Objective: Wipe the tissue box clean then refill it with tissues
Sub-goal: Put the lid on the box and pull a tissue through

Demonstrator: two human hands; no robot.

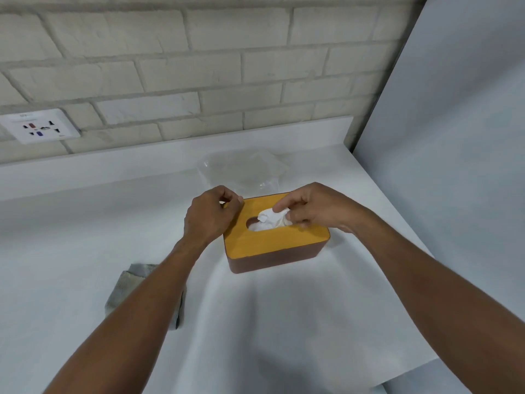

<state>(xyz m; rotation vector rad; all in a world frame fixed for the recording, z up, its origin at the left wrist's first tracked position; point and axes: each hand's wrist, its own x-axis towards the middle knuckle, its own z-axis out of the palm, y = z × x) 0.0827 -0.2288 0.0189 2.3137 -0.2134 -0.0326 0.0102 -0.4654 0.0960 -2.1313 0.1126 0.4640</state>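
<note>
Two grips meet at the tissue box (270, 261), which stands on the white desk (85, 223). The right grip (315, 206) pinches the white tissue (272, 218) rising from the slot in the yellow lid (284, 238), while the left grip (210, 214), fingers curled, touches the lid's far left corner, hold unclear. A grey cloth (127, 288) lies beside the left forearm; a clear wrapper (241, 172) lies behind the box.

A white counter (85, 223) stretches out in front of me. A tissue box (272, 248) with a yellow lid and brown sides stands on it near the middle. Just behind the box lies a crumpled clear plastic wrapper (241, 169). A folded grey cloth (125, 291) lies nearer me, to the left.
</note>
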